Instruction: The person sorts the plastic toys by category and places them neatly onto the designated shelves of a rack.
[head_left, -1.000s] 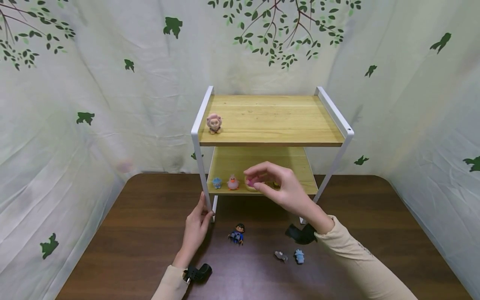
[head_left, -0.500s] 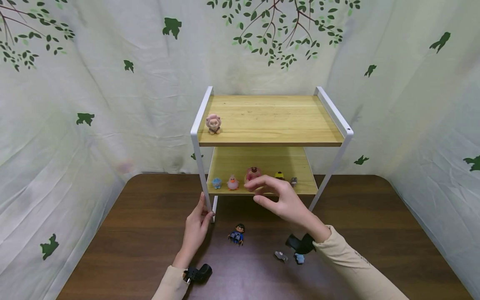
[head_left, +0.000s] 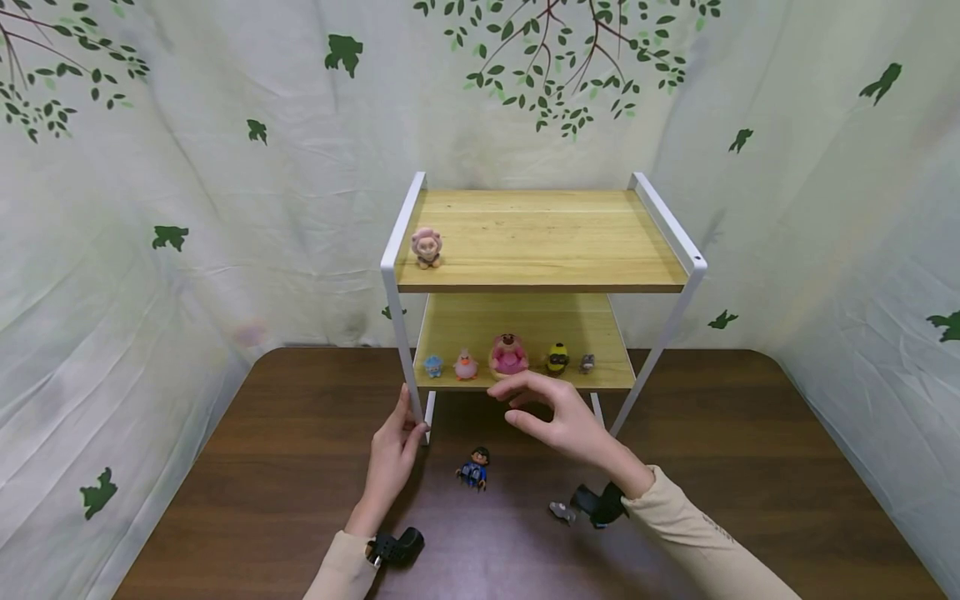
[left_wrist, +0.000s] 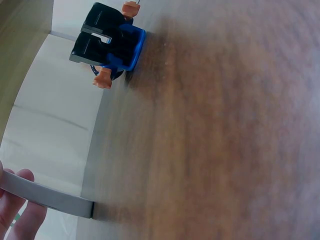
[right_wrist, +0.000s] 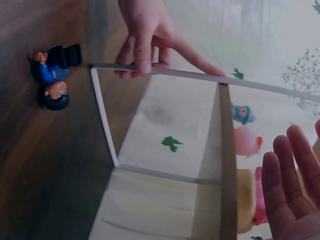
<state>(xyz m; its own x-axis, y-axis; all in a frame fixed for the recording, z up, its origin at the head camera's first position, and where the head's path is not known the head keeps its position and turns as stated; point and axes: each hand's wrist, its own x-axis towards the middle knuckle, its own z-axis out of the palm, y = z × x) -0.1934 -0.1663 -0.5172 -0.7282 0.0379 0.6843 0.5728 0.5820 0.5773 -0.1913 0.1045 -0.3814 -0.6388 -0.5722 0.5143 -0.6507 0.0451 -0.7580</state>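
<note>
My left hand (head_left: 393, 442) grips the front left leg (left_wrist: 50, 197) of a white-framed two-tier shelf, fingers and thumb around the metal. My right hand (head_left: 558, 417) holds nothing; its fingers are loosely bent just in front of the lower board (head_left: 457, 321). Close behind its fingertips sits a pink bear figure (head_left: 509, 354) in a yellowish seat. In the same row stand a small blue figure (head_left: 433, 366), a pink duck-like figure (head_left: 466, 365), a yellow-and-black figure (head_left: 557, 357) and a small grey figure (head_left: 587, 363).
A pink-haired figure (head_left: 427, 247) stands at the left of the upper board (head_left: 547, 237). On the brown table (head_left: 285, 467) are a dark-haired toy person (head_left: 475, 469) in blue and a small grey toy (head_left: 562, 512), beside the right wrist camera (head_left: 600, 504). A printed curtain (head_left: 315, 208) surrounds the table.
My right hand has drawn down and back from the pink bear figure, which now shows whole along with the yellow and grey figures. The right wrist camera now covers the light blue toy. My left hand stays put.
</note>
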